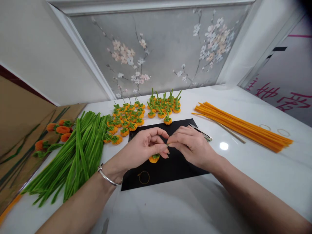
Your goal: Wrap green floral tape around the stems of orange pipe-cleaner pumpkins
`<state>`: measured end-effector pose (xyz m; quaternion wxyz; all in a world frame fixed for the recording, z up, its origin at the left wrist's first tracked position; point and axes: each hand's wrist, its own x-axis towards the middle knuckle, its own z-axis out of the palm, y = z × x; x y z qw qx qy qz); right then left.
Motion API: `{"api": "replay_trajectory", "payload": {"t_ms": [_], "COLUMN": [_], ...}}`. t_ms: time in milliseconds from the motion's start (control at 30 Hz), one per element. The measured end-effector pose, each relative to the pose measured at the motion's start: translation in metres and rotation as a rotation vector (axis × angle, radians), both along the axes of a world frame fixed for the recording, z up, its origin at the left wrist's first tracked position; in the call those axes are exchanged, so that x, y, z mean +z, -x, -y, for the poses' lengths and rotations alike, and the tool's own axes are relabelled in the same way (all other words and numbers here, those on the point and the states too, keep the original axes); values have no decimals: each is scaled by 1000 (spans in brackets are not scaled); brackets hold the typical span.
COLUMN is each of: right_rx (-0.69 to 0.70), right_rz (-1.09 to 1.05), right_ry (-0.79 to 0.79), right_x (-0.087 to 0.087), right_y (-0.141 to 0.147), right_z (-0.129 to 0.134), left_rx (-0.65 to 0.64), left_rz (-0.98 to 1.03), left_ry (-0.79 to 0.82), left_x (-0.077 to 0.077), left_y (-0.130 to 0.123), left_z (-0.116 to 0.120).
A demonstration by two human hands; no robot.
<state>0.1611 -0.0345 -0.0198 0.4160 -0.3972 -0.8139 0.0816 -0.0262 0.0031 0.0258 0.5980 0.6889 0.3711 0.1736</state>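
My left hand (148, 143) and my right hand (188, 143) meet over the black mat (168, 172), fingertips nearly touching. Both are closed in a pinch; a tiny greenish bit shows between them, too small to name. Just under my left fingers a small orange pumpkin (154, 159) with a green top, made of fuzzy pipe cleaner, is partly hidden. Another such pumpkin (167, 120) sits at the mat's far edge. Beside my right hand lie scissors (202, 132), partly covered by it. A thin wire ring (143, 177) rests on the mat's near left part.
Several finished pumpkins (125, 123) crowd the white table (234, 172) behind the mat. Green pipe cleaners (73, 156) are heaped at left, orange ones (243, 126) at right with a thin stick (231, 132). Orange flowers (62, 130) lie on cardboard at far left. A wall panel (165, 48) stands behind.
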Motion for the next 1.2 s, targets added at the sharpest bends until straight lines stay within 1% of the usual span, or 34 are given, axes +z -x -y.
{"api": "replay_trajectory", "payload": {"t_ms": [100, 167, 233, 333, 400, 467, 600, 900, 1067, 1200], "right_rx": [-5, -15, -28, -45, -47, -40, -19, 8, 65, 127], "right_rz": [-31, -49, -57, -46, -24, -4, -6, -28, -128, -228], "right_ry": [24, 35, 41, 33, 25, 17, -6, -7, 30, 95], "right_x": [1, 1, 1, 1, 0, -1, 0, 1, 2, 5], "right_y": [1, 1, 1, 0, 0, 0, 1, 0, 1, 3], "right_z": [1, 1, 1, 1, 1, 1, 0, 0, 1, 4], "left_rx": [-20, -31, -20, 49, 88, 98, 68, -27, -76, -129], "left_rz": [46, 39, -7, -86, -116, -120, -87, 23, 74, 81], "left_ry": [43, 23, -69, -284, -351, -310, -130, 92, 173, 184], "left_x": [-1, -1, -1, -2, -2, -3, -1, 3, 1, 0], "left_y": [2, 2, 2, 0, -3, -5, -5, 2, 5, 8], "left_z": [-3, -4, -1, 5, 8, 9, 6, 3, 0, 0]}}
